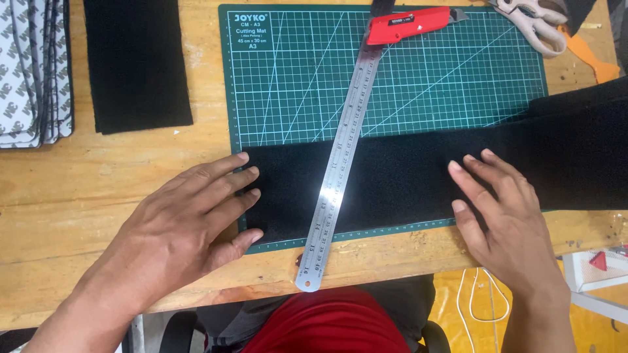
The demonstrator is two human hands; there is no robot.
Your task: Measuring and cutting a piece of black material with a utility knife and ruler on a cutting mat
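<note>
A wide strip of black fabric (405, 176) lies across the lower part of a green cutting mat (418, 78) and runs off to the right. My left hand (190, 225) rests flat with its fingertips on the strip's left end. Palm down on the strip further right is my right hand (507, 219), fingers spread. A steel ruler (337, 176) lies slanted across the fabric between the two hands, its lower end past the mat's front edge. Neither hand holds anything.
A red utility knife (409, 25) lies at the mat's top edge on the ruler's far end. Scissors (533, 23) and an orange scraper (592, 59) sit top right. Another black fabric piece (136, 62) and a stack of grey-and-white printed sheets (33, 72) lie at left on the wooden table (78, 176).
</note>
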